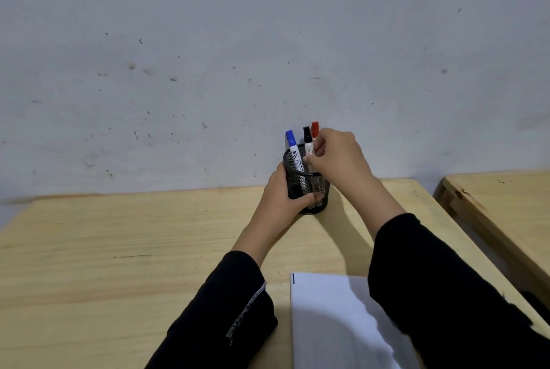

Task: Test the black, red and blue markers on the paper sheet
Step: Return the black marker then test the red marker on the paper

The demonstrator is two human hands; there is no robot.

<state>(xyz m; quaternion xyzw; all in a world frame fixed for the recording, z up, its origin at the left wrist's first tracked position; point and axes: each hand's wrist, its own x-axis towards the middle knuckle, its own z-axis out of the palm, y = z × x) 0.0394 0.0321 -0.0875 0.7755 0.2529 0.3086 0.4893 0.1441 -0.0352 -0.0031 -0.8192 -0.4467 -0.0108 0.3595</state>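
A black mesh pen cup (320,190) stands at the far edge of the wooden table, against the wall. Three capped markers stick up out of it: a blue marker (292,145) on the left, a black marker (307,140) in the middle, a red marker (315,128) behind. My left hand (287,194) wraps around the cup's left side. My right hand (337,154) pinches the white barrel of the black marker just above the rim; it partly hides the red one. A white paper sheet (333,318) lies near me, half under my right sleeve.
The light wooden table (119,249) runs wide to the left of my arms. A grey scuffed wall rises right behind the cup. A second wooden table (503,199) stands to the right across a narrow gap.
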